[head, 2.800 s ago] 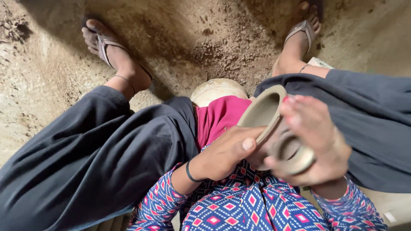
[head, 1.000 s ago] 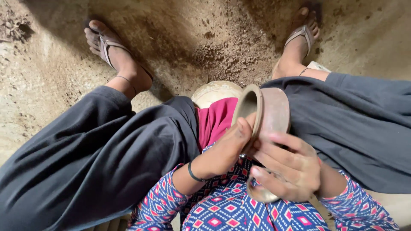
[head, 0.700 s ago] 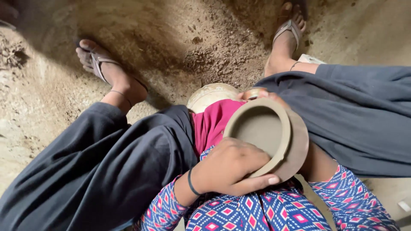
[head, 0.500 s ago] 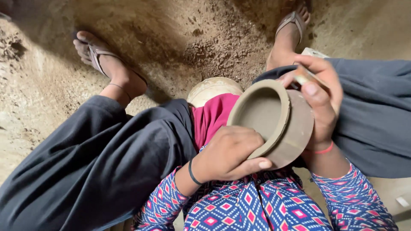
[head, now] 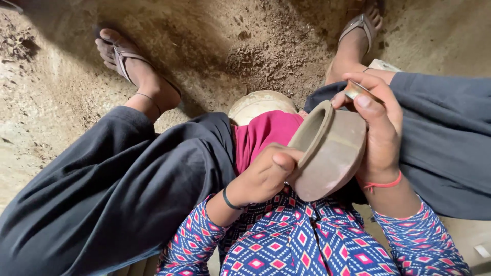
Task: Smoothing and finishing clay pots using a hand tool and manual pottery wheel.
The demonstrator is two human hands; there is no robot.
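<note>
- An unfired clay pot (head: 330, 151), grey-brown and round-bodied, is held over the lap of a seated person, tilted so its mouth faces up and to the left.
- The left hand (head: 263, 174) is closed around the pot's rim, thumb laid along the lip, the fingers curled beneath.
- The right hand (head: 376, 128) is cupped against the pot's outer wall; between thumb and forefinger a small flat tool (head: 354, 90) is pinched, its kind hard to make out.
- The pot's shape looks fully formed: rim even, wall smooth, a lighter patch near the base.
- As a judgement, shaping is done and surface finishing is under way; how much of the wall is left to be worked cannot be told, since the far side is hidden.
- A red cloth (head: 261, 135) is spread across the lap, over a pale rounded object (head: 258, 102) between the knees.
- Sandalled feet (head: 130, 61) are planted on the earth floor (head: 230, 36), loose soil scattered there.
</note>
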